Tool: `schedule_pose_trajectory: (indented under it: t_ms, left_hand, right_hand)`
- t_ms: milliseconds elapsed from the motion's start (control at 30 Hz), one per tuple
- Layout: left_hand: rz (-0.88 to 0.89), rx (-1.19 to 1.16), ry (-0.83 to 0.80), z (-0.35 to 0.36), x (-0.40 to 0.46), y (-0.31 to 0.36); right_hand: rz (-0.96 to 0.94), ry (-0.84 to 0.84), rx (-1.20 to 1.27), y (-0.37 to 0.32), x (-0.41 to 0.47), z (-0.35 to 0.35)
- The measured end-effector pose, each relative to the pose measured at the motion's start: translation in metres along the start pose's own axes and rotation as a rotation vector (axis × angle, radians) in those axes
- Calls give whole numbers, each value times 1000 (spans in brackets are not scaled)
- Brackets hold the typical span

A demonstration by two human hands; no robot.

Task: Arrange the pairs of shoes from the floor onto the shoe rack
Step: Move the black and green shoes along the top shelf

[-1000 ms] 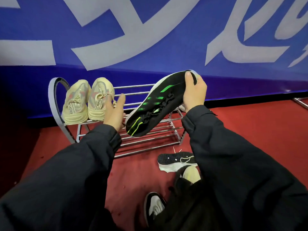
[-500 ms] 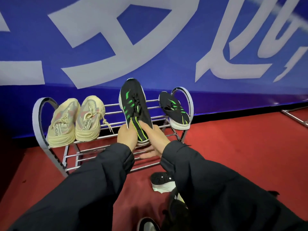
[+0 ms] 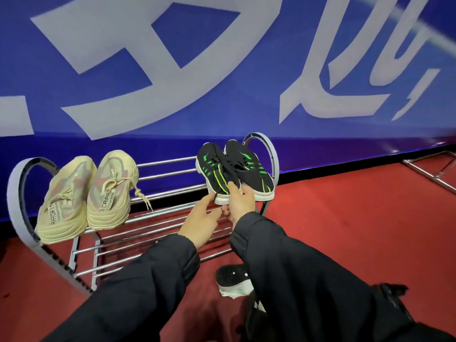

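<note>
A metal shoe rack (image 3: 167, 177) stands on red carpet against a blue wall. Two beige sneakers (image 3: 86, 193) sit side by side on the left of its top shelf. Two black shoes with green stripes sit together at the right end: the left one (image 3: 214, 171) and the right one (image 3: 249, 169). My right hand (image 3: 240, 202) grips the heel of the left black shoe, thumb on top. My left hand (image 3: 202, 222) hovers just left of it with fingers apart, its fingertips near the shoe's sole. A black shoe with a white sole (image 3: 233, 280) lies on the floor below, partly hidden by my sleeve.
The rack's lower shelf (image 3: 153, 243) holds nothing visible. Metal bars of another frame (image 3: 429, 171) lie on the carpet at the far right. A dark bag or garment (image 3: 256, 317) sits near my right arm at the bottom.
The black shoe with green stripes has been slid right along the top shelf until it rests beside its mate. My left hand has come off it and opened.
</note>
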State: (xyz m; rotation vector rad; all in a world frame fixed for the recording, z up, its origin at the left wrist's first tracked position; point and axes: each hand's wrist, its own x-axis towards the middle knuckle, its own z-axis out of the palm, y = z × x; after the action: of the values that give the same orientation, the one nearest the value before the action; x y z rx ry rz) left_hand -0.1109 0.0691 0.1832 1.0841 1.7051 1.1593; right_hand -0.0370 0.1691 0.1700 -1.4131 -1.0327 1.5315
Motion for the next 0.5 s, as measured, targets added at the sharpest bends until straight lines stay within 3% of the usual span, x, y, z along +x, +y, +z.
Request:
schedule_pose_trajectory:
  t_ms: [100, 233, 367, 433, 500]
  left_hand:
    - [14, -14, 22, 0, -2, 5]
    - [115, 58, -103, 14, -3, 5]
    - [166, 206, -33, 20, -6, 2]
    - [146, 256, 47, 19, -9, 5]
    - [149, 341, 99, 17, -12, 9]
  right_hand:
    - [44, 89, 6, 27, 20, 5]
    - [-11, 174, 64, 20, 6, -1]
    - [22, 273, 77, 5, -2, -11]
    - [2, 222, 32, -8, -8, -20]
    - [47, 38, -6, -21, -19, -34]
